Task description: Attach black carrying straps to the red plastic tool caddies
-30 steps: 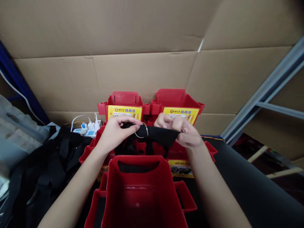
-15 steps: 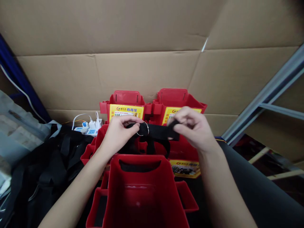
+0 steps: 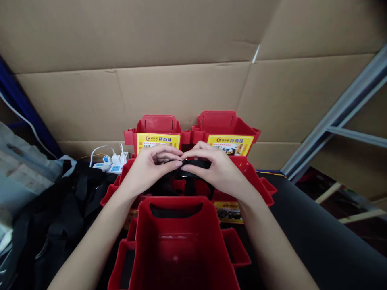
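A black strap (image 3: 200, 163) is pinched between my two hands, above the back edge of the nearest red plastic bin (image 3: 178, 245). My left hand (image 3: 155, 163) grips it with thumb and fingers beside a metal ring (image 3: 182, 173). My right hand (image 3: 213, 163) is closed on the strap just right of that ring, its fingertips close to the left ones. Below the hands the strap hangs in a loop. Black webbing also shows in the slot of the near bin's back wall. The fingers partly hide the ring.
More red bins with yellow labels (image 3: 231, 145) stand behind, against a cardboard wall (image 3: 181, 88). Black straps (image 3: 65, 217) are heaped at left, near a power strip (image 3: 115, 166) with plugs. A metal frame (image 3: 338, 108) rises at right beside the black surface (image 3: 302, 225).
My right hand has moved left to meet my left hand at the ring, bringing the strap's end with it. The stretched strap is now folded between the hands. The view has shifted slightly.
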`<state>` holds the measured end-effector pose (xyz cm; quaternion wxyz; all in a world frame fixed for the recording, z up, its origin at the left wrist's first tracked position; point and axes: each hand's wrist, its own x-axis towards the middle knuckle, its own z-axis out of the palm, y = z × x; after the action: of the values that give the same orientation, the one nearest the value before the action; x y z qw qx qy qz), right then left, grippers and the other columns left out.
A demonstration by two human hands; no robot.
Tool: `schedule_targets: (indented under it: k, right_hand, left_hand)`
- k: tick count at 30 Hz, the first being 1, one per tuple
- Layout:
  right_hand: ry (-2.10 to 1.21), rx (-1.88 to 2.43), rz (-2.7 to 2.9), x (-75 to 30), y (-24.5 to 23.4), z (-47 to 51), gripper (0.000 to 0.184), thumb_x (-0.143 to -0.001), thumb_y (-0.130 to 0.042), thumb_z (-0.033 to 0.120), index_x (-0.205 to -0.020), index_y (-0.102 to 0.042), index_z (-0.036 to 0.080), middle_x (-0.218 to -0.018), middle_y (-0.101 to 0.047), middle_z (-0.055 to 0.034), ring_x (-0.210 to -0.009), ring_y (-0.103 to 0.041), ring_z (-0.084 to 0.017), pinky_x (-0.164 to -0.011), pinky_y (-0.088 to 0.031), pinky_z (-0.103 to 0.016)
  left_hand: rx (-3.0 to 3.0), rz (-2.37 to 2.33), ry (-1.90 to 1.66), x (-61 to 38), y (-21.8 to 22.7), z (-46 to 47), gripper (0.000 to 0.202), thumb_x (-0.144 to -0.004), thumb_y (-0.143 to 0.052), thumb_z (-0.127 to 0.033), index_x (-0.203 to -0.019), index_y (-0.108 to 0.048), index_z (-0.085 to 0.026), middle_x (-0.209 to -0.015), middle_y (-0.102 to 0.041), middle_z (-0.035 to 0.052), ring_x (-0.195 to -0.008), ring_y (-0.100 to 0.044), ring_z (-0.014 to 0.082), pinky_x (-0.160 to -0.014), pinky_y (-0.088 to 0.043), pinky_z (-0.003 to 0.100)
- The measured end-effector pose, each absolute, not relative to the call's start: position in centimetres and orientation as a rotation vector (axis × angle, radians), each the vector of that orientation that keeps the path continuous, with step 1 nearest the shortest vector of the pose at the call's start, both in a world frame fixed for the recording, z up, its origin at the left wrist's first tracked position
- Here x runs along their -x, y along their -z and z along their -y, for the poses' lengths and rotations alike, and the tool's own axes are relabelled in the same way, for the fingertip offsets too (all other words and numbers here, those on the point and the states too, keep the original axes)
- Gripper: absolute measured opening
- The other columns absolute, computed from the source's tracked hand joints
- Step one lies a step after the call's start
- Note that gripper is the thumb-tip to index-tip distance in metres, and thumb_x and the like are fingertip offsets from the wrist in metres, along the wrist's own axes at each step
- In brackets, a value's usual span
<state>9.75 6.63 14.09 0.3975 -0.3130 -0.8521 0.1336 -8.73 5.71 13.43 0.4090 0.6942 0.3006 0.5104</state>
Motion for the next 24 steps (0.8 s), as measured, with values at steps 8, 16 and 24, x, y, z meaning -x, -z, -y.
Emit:
schedule_targets:
  k: [8, 16, 24]
  right_hand:
    - [-0.460, 0.709, 2.081, -8.7, -13.7, -6.3, 0.003, -0.079, -0.052, 0.019, -0.080, -0.053, 0.017, -0.078, -0.057, -0.0009, -0.074, -0.052, -0.012, -0.070, -0.041, -0.024]
    - [-0.501, 0.712, 2.073, -8.4, -13.2, -6.8, 0.002, -0.078, -0.050, 0.015, -0.078, -0.052, 0.016, -0.075, -0.053, -0.0001, -0.071, -0.049, -0.011, -0.064, -0.038, -0.022]
    - [-0.441, 0.746, 2.121, -8.2, -13.3, -6.1, 0.005, -0.077, -0.047, 0.012, -0.076, -0.050, 0.017, -0.072, -0.052, 0.0013, -0.068, -0.047, -0.010, -0.061, -0.036, -0.020]
  left_hand:
    - [-2.137, -0.884, -1.369, 9.5, -13.6, -5.9, 0.010, -0.075, -0.057, -0.017, -0.078, -0.066, -0.017, -0.092, -0.066, 0.0047, -0.088, -0.060, 0.0155, -0.084, -0.047, 0.031]
    - [-2.328, -0.939, -1.225, 10.3, -13.4, -6.5, 0.013, -0.075, -0.058, -0.019, -0.083, -0.069, -0.020, -0.083, -0.065, 0.0029, -0.084, -0.059, 0.0157, -0.079, -0.048, 0.030]
    - [-1.786, -0.797, -1.135, 9.7, -12.7, -6.3, 0.014, -0.069, -0.065, -0.020, -0.081, -0.067, -0.014, -0.072, -0.067, 0.0026, -0.066, -0.064, 0.0133, -0.062, -0.057, 0.026]
